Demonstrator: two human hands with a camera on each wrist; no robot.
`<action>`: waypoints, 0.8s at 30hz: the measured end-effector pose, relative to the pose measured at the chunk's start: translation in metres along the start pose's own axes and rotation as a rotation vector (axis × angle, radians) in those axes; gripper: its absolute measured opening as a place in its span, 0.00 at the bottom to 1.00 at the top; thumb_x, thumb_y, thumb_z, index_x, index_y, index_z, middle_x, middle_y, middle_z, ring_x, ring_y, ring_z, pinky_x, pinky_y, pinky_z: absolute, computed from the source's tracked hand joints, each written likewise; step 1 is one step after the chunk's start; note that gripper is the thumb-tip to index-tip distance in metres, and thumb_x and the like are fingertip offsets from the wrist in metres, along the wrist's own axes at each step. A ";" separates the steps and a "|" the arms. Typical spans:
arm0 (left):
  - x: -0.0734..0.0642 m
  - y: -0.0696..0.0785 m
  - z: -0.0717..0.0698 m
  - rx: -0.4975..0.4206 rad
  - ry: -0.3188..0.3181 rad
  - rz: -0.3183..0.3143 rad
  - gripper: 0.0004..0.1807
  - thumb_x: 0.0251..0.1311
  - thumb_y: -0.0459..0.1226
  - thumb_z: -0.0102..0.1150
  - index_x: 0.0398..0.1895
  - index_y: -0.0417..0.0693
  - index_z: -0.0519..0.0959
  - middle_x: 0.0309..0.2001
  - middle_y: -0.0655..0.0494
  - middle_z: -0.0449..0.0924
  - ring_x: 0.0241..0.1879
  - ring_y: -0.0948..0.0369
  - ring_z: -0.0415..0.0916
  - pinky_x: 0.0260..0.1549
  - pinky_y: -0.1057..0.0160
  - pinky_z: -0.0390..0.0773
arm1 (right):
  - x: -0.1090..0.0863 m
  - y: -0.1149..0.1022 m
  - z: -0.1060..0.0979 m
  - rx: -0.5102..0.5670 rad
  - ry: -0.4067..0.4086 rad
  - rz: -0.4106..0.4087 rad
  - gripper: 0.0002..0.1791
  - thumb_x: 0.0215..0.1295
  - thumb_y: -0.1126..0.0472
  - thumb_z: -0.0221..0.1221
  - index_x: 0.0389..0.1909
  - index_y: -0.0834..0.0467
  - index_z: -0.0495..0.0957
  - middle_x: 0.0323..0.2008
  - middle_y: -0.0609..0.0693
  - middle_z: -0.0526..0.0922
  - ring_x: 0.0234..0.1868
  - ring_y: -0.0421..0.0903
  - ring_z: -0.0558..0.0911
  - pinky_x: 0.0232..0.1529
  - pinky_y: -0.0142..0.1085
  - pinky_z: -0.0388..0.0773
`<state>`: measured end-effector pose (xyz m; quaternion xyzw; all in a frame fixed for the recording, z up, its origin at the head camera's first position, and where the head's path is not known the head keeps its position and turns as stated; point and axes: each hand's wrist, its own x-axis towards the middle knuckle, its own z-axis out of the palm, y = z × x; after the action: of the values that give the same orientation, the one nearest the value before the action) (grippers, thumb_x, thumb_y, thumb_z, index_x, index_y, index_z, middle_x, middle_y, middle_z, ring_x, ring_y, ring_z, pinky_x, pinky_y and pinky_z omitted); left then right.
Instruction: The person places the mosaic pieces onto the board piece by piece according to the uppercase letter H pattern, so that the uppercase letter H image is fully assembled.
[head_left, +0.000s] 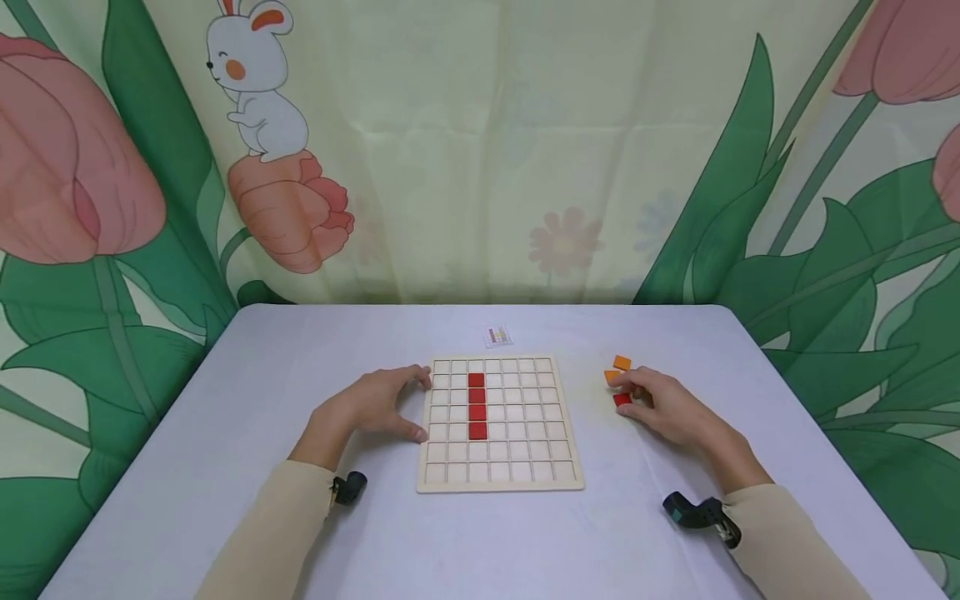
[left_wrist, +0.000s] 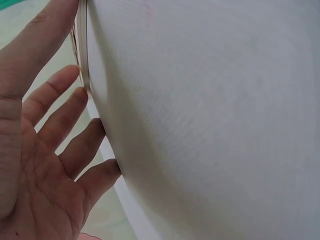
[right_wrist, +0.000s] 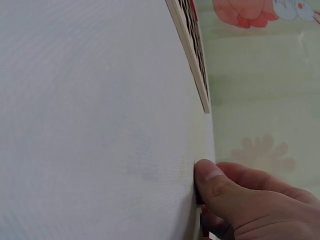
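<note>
A wooden grid board [head_left: 519, 451] lies on the table with several red square tiles [head_left: 477, 412] lined up in one column. My left hand [head_left: 378, 408] touches the board's left edge, thumb and fingers spread apart; the left wrist view shows the spread fingers [left_wrist: 82, 145] beside that edge. To the right of the board, my right hand [head_left: 667, 407] pinches a loose red tile [head_left: 621, 399] between thumb and fingers, low at the table. Two orange tiles, one [head_left: 622, 362] farther back and one [head_left: 611, 377] partly behind the fingertips, lie by that hand.
A small card [head_left: 498, 336] with a printed coloured grid lies behind the board. The table [head_left: 337, 321] has a white cover, and a printed curtain [head_left: 450, 167] hangs behind its far edge. A small black camera sits on each wrist.
</note>
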<state>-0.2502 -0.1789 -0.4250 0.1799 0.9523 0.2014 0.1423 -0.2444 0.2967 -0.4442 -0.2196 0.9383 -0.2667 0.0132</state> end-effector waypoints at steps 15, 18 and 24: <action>0.003 0.001 -0.001 0.002 -0.003 -0.019 0.42 0.39 0.57 0.84 0.59 0.64 0.74 0.77 0.60 0.65 0.75 0.51 0.63 0.70 0.44 0.67 | -0.005 -0.006 0.002 0.024 0.081 -0.006 0.16 0.68 0.63 0.67 0.55 0.58 0.79 0.44 0.47 0.79 0.42 0.44 0.75 0.43 0.33 0.76; 0.002 0.000 0.000 0.003 -0.004 -0.011 0.42 0.39 0.57 0.84 0.59 0.63 0.74 0.76 0.59 0.66 0.75 0.51 0.64 0.70 0.44 0.67 | -0.006 -0.008 0.002 0.047 0.084 -0.009 0.15 0.68 0.64 0.66 0.54 0.57 0.79 0.44 0.47 0.79 0.43 0.45 0.75 0.43 0.33 0.76; 0.002 0.000 0.000 0.006 -0.001 -0.006 0.42 0.38 0.57 0.84 0.59 0.64 0.74 0.76 0.60 0.66 0.74 0.51 0.64 0.70 0.44 0.67 | -0.006 -0.013 0.003 0.147 0.114 -0.071 0.15 0.68 0.65 0.66 0.55 0.59 0.80 0.47 0.47 0.82 0.44 0.43 0.78 0.46 0.34 0.80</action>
<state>-0.2523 -0.1776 -0.4254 0.1774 0.9534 0.1980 0.1428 -0.2339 0.2879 -0.4410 -0.2356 0.9071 -0.3473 -0.0335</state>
